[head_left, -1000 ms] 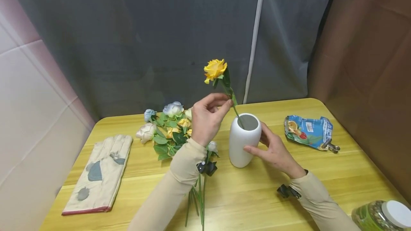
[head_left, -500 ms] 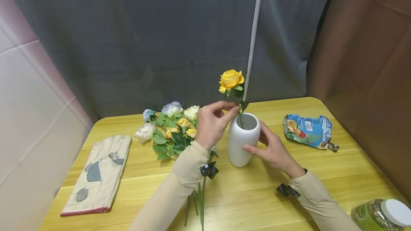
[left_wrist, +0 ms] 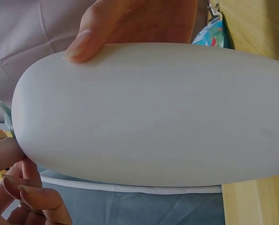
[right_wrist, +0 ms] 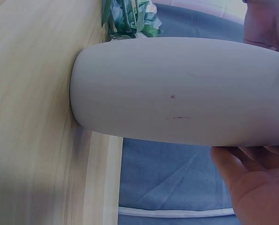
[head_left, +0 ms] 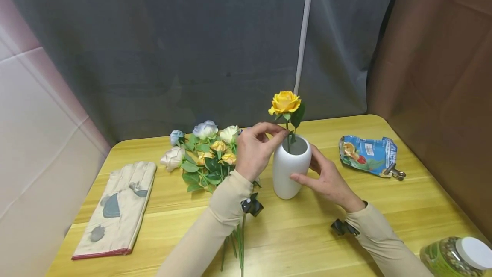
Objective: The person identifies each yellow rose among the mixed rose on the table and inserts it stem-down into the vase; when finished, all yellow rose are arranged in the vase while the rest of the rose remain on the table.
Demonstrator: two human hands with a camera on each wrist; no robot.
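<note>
Presumably against tipping, I log right hand (head_left: 332,182) gripping white vase (head_left: 287,174) — fingers of left hand (head_left: 253,148) pinching yellow rose (head_left: 285,102).

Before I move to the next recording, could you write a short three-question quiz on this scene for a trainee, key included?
1. How does the smooth white rounded vase stand on the table? A) on its side; B) upright; C) upside down
2. True or false: the right hand holds the vase, and a crumpled blue printed pouch lies farther right.
3. Fill in: the left hand pinches the green-leaved rose, whose petals are ____.

Key: 1. B; 2. True; 3. yellow
</note>
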